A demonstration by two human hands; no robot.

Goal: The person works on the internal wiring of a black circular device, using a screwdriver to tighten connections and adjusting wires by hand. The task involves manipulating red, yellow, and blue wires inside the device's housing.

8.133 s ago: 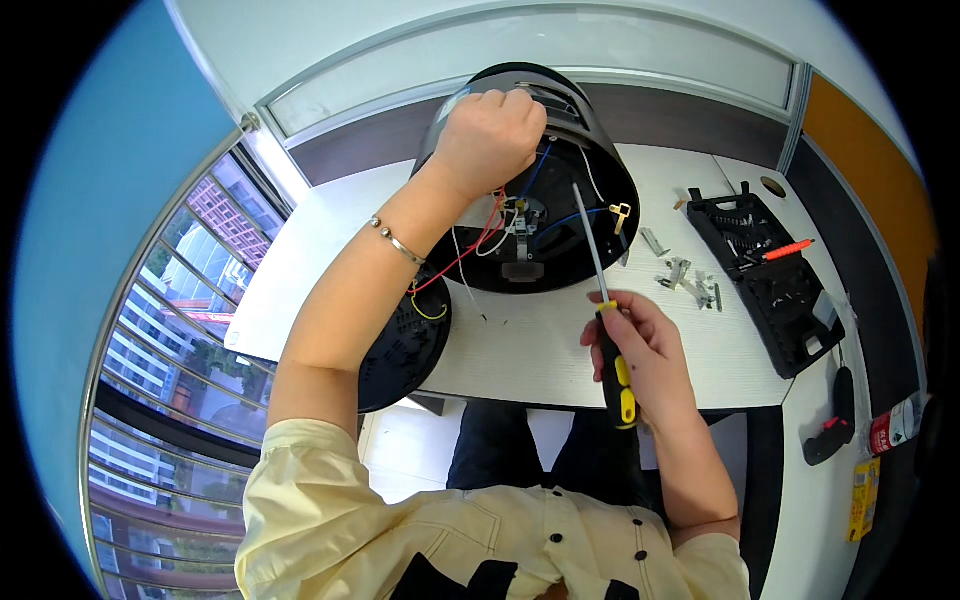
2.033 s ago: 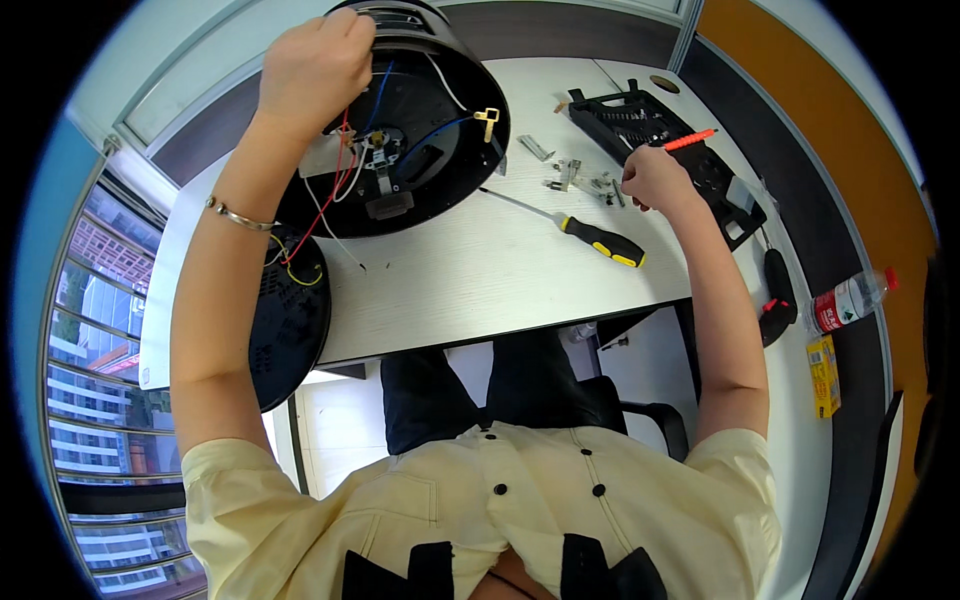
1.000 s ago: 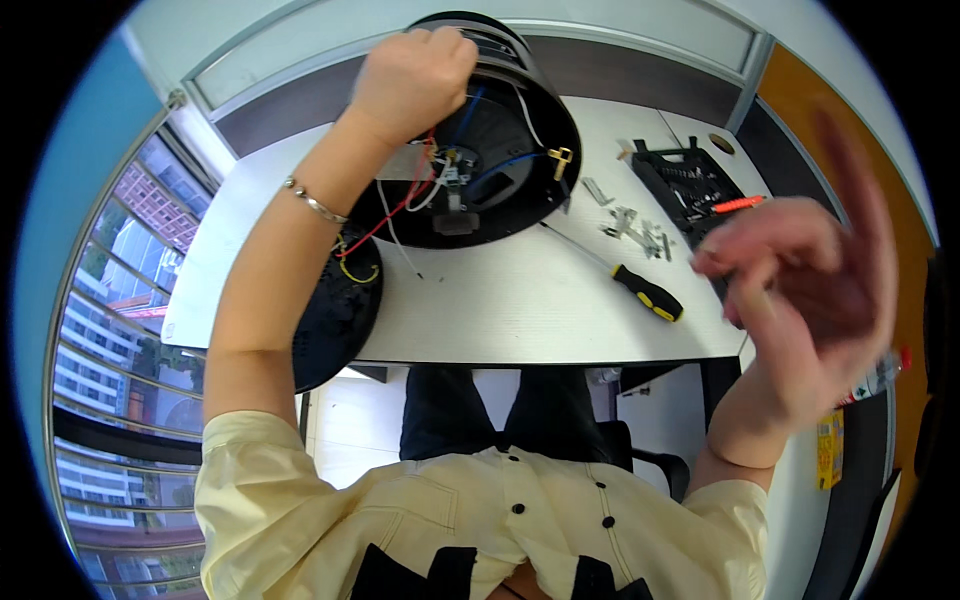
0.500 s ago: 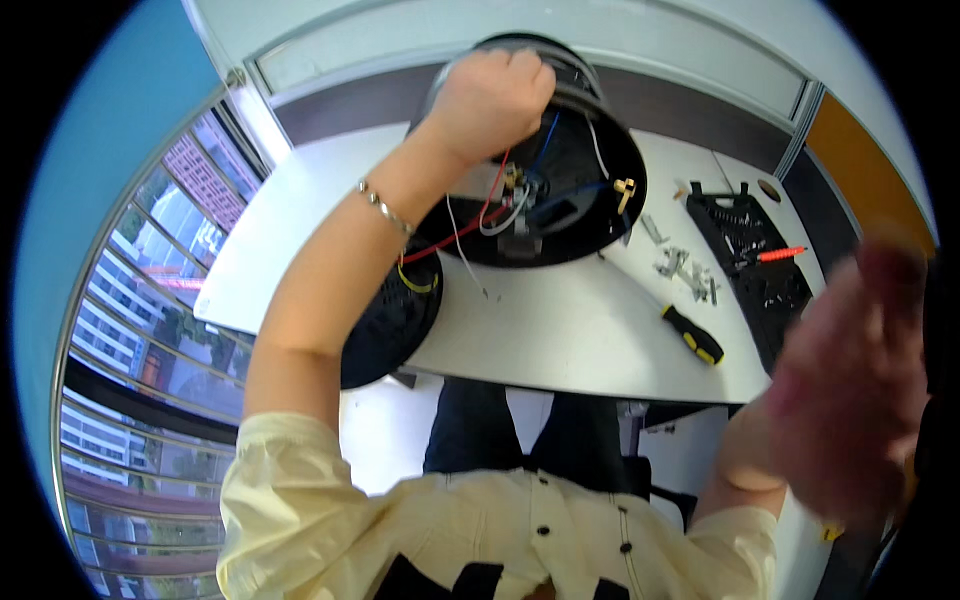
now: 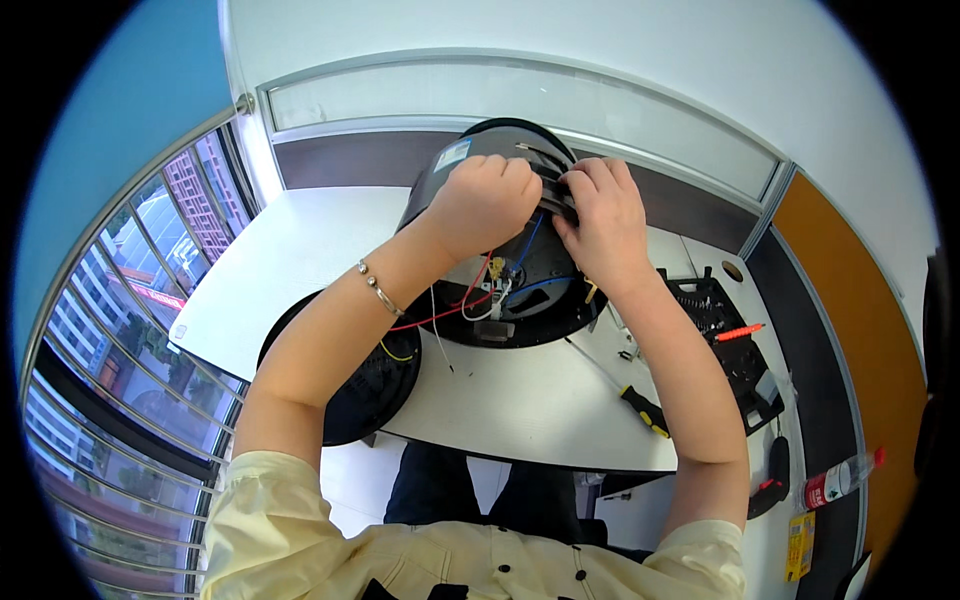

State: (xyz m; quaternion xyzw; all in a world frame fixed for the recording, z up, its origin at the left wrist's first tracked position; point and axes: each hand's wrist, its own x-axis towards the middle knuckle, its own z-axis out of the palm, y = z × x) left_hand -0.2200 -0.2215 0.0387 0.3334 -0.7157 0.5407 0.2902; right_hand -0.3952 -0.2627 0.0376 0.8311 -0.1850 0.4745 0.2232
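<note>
A black, round appliance housing [image 5: 500, 337] lies on its side at the table's middle, its open end toward me. Red, white and blue wires [image 5: 485, 290] run inside it around small metal and brass parts. At the top of its rim, my left hand [image 5: 490, 205] is closed on a dark handle-like part [image 5: 556, 195]. My right hand [image 5: 605, 220] meets it from the right, fingers curled and pressed on the same part; its fingertips are partly hidden. A round black base [image 5: 375, 400] sits at the left, joined to the housing by red wire.
A black-and-yellow screwdriver [image 5: 642, 410] lies right of the housing, near small metal pieces [image 5: 630, 352]. Farther right are a black tool case [image 5: 735, 365] with a red pen-like tool [image 5: 740, 332], a black-and-red power tool [image 5: 770, 480], a bottle [image 5: 840, 483] and a yellow box [image 5: 799, 545].
My right hand has come from the lower right, where it was raised and blurred, up to the housing's rim. My left hand keeps its hold there. The view has tilted.
</note>
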